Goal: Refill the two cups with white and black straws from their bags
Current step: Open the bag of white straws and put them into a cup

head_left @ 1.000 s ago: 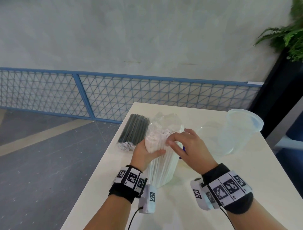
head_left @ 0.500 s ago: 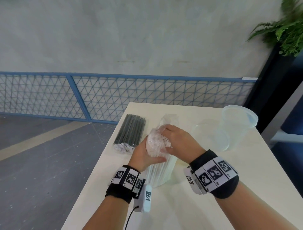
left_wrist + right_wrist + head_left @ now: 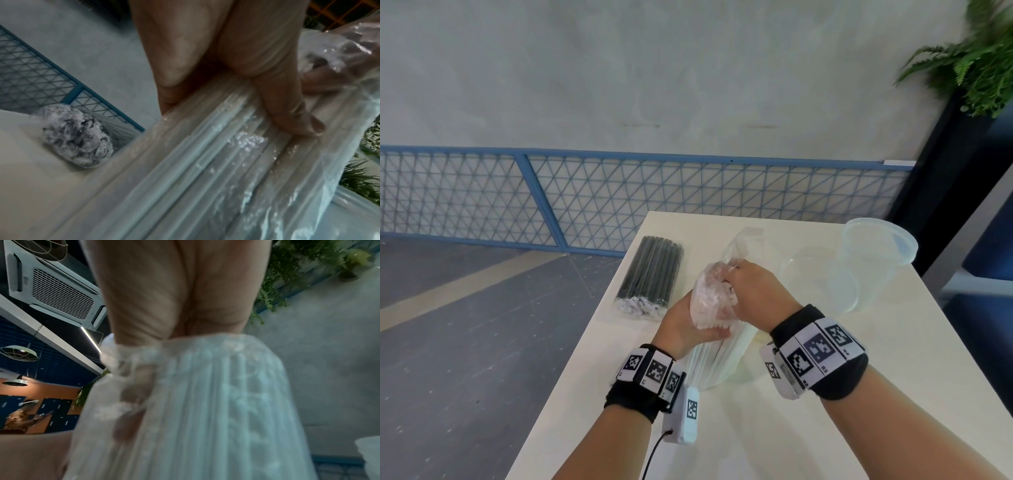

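The bag of white straws [image 3: 717, 356] stands upright on the table between my hands. My left hand [image 3: 688, 325] grips its upper part, thumb across the plastic [image 3: 287, 116]. My right hand [image 3: 751, 291] reaches into the crumpled bag mouth [image 3: 714, 284], its fingers hidden inside the plastic [image 3: 127, 402]. The bag of black straws [image 3: 652, 274] lies flat at the table's left edge, its end showing in the left wrist view [image 3: 76, 138]. Two clear plastic cups stand to the right: a tall one [image 3: 873, 253] and a lower one [image 3: 818, 284] in front of it.
The white table [image 3: 774, 428] ends close on the left, with grey floor beyond. A blue mesh fence [image 3: 619, 198] runs behind it. A dark planter with a fern [image 3: 972, 61] stands at the right rear.
My right hand has gone from the bag's side up into its mouth, crumpling the top plastic down. The left hand keeps its grip. The camera has tilted a little.
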Available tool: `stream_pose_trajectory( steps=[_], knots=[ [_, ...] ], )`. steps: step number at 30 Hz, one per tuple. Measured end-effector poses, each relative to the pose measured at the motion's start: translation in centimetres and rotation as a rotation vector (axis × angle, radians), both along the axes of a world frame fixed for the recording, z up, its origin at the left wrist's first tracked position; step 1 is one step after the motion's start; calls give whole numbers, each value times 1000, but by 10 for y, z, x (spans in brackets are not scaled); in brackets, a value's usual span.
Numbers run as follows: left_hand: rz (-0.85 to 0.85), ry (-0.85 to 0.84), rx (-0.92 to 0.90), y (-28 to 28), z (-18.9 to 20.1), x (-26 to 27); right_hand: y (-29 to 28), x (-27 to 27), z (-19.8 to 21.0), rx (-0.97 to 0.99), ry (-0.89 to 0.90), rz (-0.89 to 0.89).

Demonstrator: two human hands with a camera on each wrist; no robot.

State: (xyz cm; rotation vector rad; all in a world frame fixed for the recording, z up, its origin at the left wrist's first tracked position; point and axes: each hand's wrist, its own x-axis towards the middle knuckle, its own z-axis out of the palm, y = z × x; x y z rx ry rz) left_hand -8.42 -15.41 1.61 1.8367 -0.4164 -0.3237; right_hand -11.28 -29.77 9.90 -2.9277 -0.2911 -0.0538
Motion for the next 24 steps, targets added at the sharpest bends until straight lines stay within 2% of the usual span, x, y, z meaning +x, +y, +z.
stream_pose_trajectory(
  steps=[5, 13, 16, 21, 24],
  knots=[
    [-12, -3, 14, 1, 5, 3, 4, 3, -1, -108, 105, 27],
    [15, 48, 9, -1, -1, 2, 5, 1, -6, -196, -35, 16],
    [-3, 60, 25, 2, 0, 1, 6, -4, -5, -101, -57, 25],
    [-5, 71, 0, 7, 3, -2, 2, -10, 0, 283, -97, -10],
    [-13, 91, 12, 8, 4, -2, -4, -9, 5, 396, -107, -9]
  ],
)
